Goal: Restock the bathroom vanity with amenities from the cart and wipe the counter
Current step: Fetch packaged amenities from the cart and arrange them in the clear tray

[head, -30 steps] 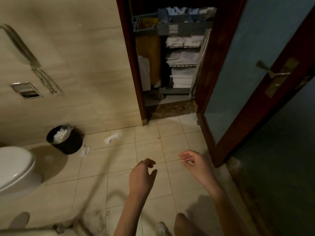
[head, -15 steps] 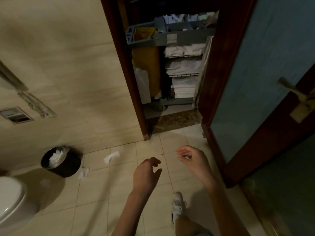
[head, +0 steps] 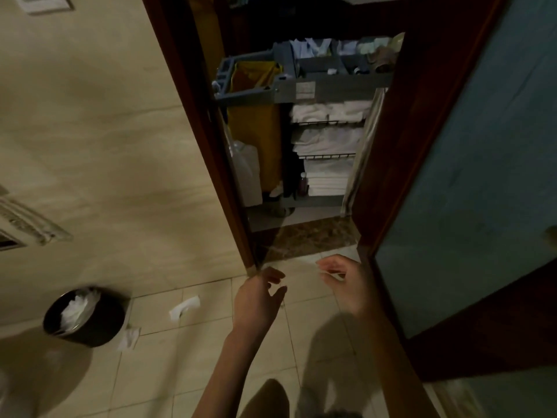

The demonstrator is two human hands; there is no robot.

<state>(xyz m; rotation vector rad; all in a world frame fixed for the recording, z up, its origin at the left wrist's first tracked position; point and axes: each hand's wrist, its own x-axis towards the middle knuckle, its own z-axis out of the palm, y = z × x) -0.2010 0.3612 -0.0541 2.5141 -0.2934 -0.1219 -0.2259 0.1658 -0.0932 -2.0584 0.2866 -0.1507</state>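
Observation:
A grey housekeeping cart [head: 328, 89] stands just outside the doorway, straight ahead. Its top tray holds small amenities and cloths. Folded white towels [head: 330, 140] fill its wire shelves, and a yellow bag [head: 256, 116] hangs on its left side. My left hand [head: 257, 300] hangs over the tiled floor before the threshold, fingers loosely curled, holding nothing. My right hand [head: 346, 282] is beside it to the right, fingers relaxed and empty. The vanity and counter are out of view.
The dark wooden door frame [head: 208, 164] bounds the opening on the left; the open door [head: 470, 182] with a teal glass panel stands on the right. A black waste bin [head: 86, 319] with white paper sits at lower left, with paper scraps [head: 184, 307] on the floor.
I have walked toward the doorway; the cart looks larger and nearer. Both hands stay empty and have drifted forward to the threshold. The toilet has left the view.

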